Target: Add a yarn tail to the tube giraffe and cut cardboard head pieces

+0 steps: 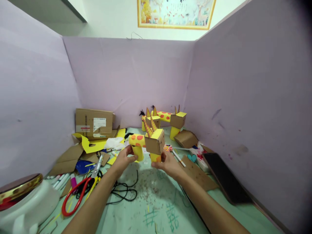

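Observation:
A handmade giraffe (154,141) of yellow paper and cardboard stands between my hands, with a boxy head, striped horns and an orange-spotted body. My left hand (123,159) has its fingers on the yellow rear leg, left of the body. On the other side, my right hand (168,163) grips the front leg below the head, thumb in front. Behind it are two similar giraffes: one partly hidden (153,122) and one farther right (177,120) with red spots.
Red-handled scissors (82,191), black cord (125,191) and markers (62,181) lie at left, near a white pot-like container (31,203). A cardboard box (94,123) stands at the back left. Cardboard scraps (198,174) and a black phone-like slab (226,178) are at right. Lilac panels (131,78) enclose the table.

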Demonstrator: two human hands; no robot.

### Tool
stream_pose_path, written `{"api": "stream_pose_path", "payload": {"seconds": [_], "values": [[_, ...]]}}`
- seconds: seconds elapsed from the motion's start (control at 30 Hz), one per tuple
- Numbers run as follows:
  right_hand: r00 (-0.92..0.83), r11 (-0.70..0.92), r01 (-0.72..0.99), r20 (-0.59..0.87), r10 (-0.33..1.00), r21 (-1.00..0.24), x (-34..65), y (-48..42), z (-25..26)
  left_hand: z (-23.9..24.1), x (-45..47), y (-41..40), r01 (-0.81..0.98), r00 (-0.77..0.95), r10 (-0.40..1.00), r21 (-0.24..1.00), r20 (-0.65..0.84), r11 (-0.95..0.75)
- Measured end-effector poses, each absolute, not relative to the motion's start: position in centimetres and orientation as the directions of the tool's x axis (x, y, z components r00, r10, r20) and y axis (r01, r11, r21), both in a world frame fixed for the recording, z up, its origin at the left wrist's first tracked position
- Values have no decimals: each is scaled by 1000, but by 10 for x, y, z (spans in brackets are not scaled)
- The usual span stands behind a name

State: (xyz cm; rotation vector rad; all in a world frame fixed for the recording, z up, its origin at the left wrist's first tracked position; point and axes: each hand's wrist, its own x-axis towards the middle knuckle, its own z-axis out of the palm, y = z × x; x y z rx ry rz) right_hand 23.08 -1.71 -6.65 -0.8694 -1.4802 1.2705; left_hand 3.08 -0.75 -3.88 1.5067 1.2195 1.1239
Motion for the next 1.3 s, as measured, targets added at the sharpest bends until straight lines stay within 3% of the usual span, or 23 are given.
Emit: {"api": "stream_pose_path", "payload": {"seconds": [0.2,0.37,0.53,0.8,1.07,1.3], "values": [[-108,216,-18,217,970,-976,221,16,-69,-58,28,-18,328,-199,979,944,35,33],[-94,237,-8,237,967,-971,209,61,-72,-70,24,-63,408,-182,981,913,60,20],[-32,283,39,282,959,-958,178,105,-81,-89,22,-80,603,-97,979,794,177,-84],[119,280,230,312,942,-932,134,171,-96,-115,26,-76,631,-62,930,736,362,-244],[186,113,516,240,953,-849,112,177,-112,-122,24,-71,686,4,946,687,325,-239],[175,84,604,235,956,-792,112,176,-110,-121,25,-71,689,3,954,691,301,-220]]}}
